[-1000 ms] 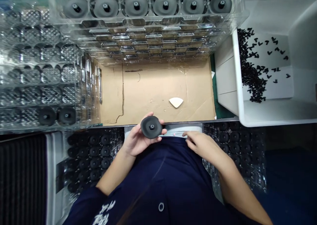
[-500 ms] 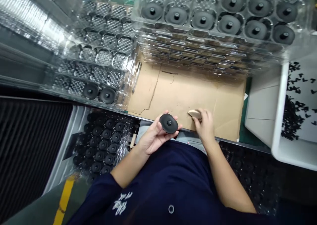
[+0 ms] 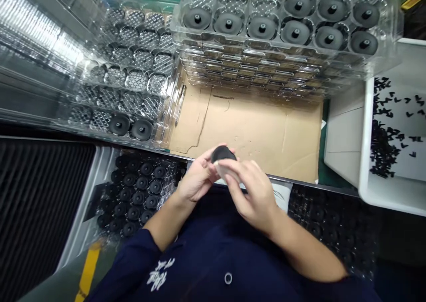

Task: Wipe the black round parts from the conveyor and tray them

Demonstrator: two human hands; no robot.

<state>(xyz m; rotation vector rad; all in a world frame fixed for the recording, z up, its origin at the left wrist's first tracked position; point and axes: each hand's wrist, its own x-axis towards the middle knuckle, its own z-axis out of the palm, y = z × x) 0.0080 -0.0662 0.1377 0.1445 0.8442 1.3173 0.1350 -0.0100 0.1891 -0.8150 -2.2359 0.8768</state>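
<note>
My left hand (image 3: 199,178) is closed around a round black part (image 3: 222,153), held over the front edge of the cardboard (image 3: 246,133). In my right hand (image 3: 254,193) is a pale, flat piece (image 3: 223,170), pinched between thumb and fingers and pressed against the near side of the black part. My fingers cover much of both. The black part is tilted, and its centre stem does not show.
Stacked clear trays (image 3: 259,45) with black round parts stand behind the cardboard. Another clear tray (image 3: 133,78) is at the left. A white bin (image 3: 366,160) of small black pieces is on the right. A pen (image 3: 180,104) lies by the left tray.
My right hand has moved left from the cardboard with the pale piece, bringing it against the black part. The black part has tilted in my left hand. The view has shifted slightly.
</note>
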